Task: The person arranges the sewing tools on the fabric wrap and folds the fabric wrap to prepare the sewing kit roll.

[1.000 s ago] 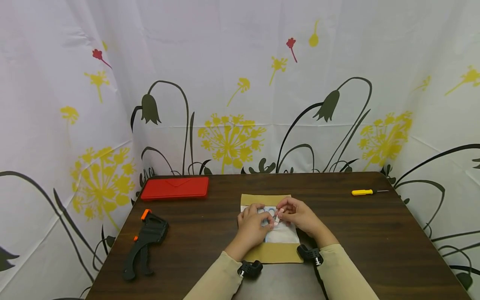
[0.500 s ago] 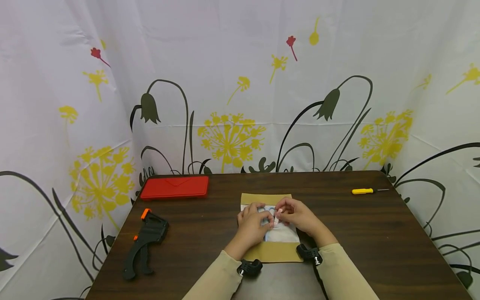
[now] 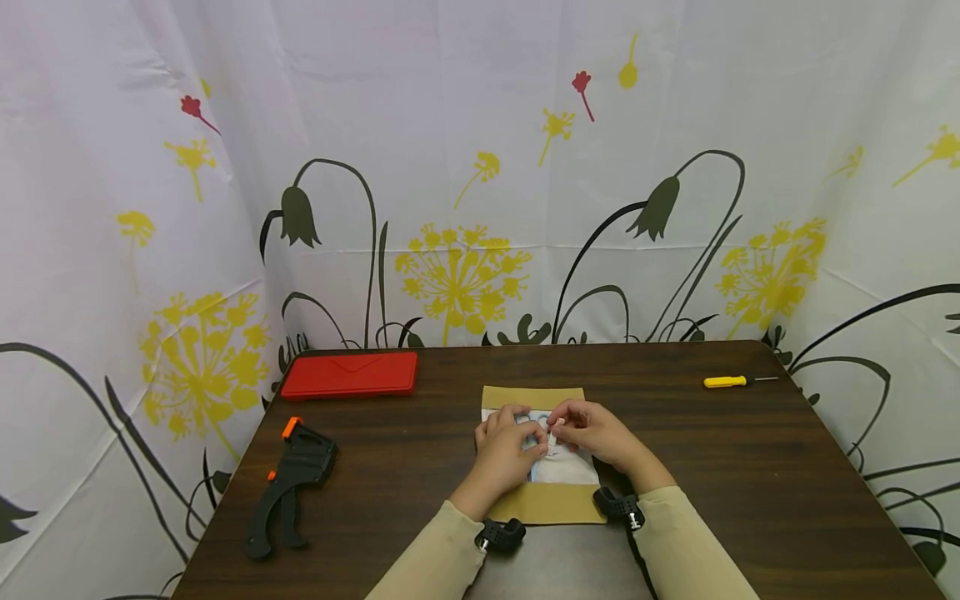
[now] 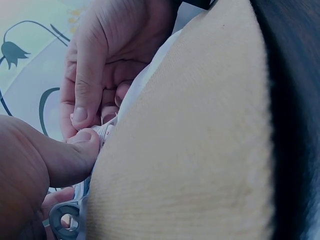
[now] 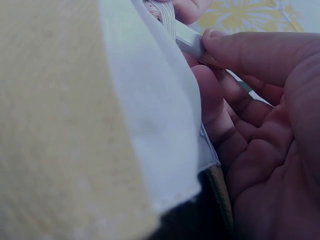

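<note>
A small white thread card (image 3: 557, 433), wound with pale and copper-coloured thread, is over the white lining of an unfolded tan cloth pouch (image 3: 551, 504). My right hand (image 3: 600, 433) pinches one end of the card between thumb and fingers. The thumb of my left hand (image 3: 504, 454) presses the wound threads (image 5: 169, 20) from the other side, its fingers partly hidden behind. Below the left thumb, in the left wrist view, a grey-blue ring (image 4: 65, 220) like a scissors handle shows at the pouch. The pouch's tan edge fills much of both wrist views.
On the dark wooden table (image 3: 390, 467) lies a black clamp with orange tips (image 3: 296, 483) at the left. A red case (image 3: 350, 375) sits at the back left. At the back right is a yellow-handled screwdriver (image 3: 726, 382). A grey sheet (image 3: 562, 562) lies between the forearms.
My right fingers have shifted slightly left, closer to the left hand, and less of the thread card shows between them. The left hand stays almost in place.
</note>
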Demonstrator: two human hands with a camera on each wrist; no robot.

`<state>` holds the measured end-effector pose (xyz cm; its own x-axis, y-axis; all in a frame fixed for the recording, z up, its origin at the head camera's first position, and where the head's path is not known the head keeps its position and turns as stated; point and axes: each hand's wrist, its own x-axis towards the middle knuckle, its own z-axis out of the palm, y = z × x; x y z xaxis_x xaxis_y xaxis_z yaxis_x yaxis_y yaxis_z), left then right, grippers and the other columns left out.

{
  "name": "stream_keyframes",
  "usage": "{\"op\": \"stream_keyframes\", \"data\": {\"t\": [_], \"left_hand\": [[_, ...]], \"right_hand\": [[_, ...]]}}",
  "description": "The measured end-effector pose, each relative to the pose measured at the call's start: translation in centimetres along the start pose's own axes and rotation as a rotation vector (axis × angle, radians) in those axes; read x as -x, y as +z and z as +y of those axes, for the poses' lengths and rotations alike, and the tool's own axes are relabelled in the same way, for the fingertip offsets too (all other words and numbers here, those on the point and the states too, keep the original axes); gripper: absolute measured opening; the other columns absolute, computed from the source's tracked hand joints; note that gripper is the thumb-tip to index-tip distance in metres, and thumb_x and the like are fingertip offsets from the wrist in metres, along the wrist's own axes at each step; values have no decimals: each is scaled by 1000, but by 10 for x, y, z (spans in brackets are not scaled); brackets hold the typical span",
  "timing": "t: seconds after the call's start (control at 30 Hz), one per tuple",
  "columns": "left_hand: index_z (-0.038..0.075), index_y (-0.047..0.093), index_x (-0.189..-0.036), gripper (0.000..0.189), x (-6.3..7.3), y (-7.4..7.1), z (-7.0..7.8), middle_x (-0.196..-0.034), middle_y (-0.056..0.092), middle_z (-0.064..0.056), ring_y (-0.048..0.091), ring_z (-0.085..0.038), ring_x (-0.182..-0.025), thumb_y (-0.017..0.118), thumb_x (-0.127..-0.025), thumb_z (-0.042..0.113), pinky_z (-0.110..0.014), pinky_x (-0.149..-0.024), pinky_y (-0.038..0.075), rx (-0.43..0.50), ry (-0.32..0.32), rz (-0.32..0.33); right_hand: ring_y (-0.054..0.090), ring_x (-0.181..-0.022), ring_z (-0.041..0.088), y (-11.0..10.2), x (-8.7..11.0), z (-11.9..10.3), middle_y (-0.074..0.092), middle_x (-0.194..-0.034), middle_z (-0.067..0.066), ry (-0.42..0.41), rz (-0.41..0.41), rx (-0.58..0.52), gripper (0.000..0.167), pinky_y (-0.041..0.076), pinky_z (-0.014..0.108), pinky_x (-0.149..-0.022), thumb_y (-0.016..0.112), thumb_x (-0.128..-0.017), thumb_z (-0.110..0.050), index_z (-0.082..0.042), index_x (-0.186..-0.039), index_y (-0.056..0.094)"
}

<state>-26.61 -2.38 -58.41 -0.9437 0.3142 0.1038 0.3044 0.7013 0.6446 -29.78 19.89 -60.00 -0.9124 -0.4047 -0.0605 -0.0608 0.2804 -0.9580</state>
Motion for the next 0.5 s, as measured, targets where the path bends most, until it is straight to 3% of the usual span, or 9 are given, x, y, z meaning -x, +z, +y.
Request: {"op": "stream_keyframes", "data": {"t": [0.5], "left_hand": [[31, 68, -81, 21, 0, 1, -1, -154, 56, -9, 44, -43, -145, 80, -99, 29, -70, -118, 23, 11, 4, 5]], "right_hand": [[60, -78, 17, 0, 1, -2, 70, -96, 8, 9, -18, 15, 16, 54, 25, -65, 78, -102, -16, -11, -117, 75]]}}
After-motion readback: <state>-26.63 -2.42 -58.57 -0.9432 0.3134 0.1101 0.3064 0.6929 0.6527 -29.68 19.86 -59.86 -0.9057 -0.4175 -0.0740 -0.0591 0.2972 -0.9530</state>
